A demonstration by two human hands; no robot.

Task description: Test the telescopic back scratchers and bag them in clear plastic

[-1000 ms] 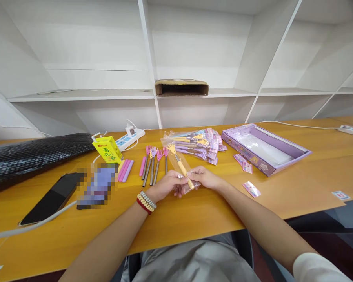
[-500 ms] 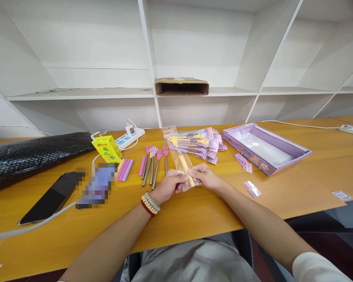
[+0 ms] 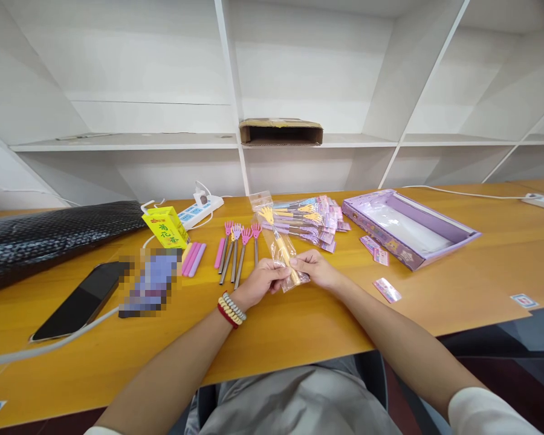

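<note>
A yellow hand-shaped back scratcher (image 3: 280, 243) lies inside a clear plastic bag (image 3: 260, 199), its claw end pointing away from me. My left hand (image 3: 263, 279) pinches the bag's near end from the left. From the other side my right hand (image 3: 318, 269) grips the same end, thumb on the yellow handle. Just left of the bag are several loose back scratchers (image 3: 236, 251) with pink or purple claws and bare metal rods. Loose handle sleeves (image 3: 194, 260) in yellow, pink and purple sit farther left. Behind my hands is a pile of bagged back scratchers (image 3: 315, 219) with printed cards.
A purple open box (image 3: 435, 251) stands at the right, near small printed cards (image 3: 387, 290). On the left are a yellow carton (image 3: 167, 228), a phone (image 3: 79, 302), a blurred-out item (image 3: 149, 284), a power strip (image 3: 202, 211) and a black wrapped bundle (image 3: 58, 238). A cardboard box (image 3: 281, 122) rests on the shelf.
The view has shifted very slightly. Both hands keep their hold on the bagged back scratcher, and nothing else has visibly moved.
</note>
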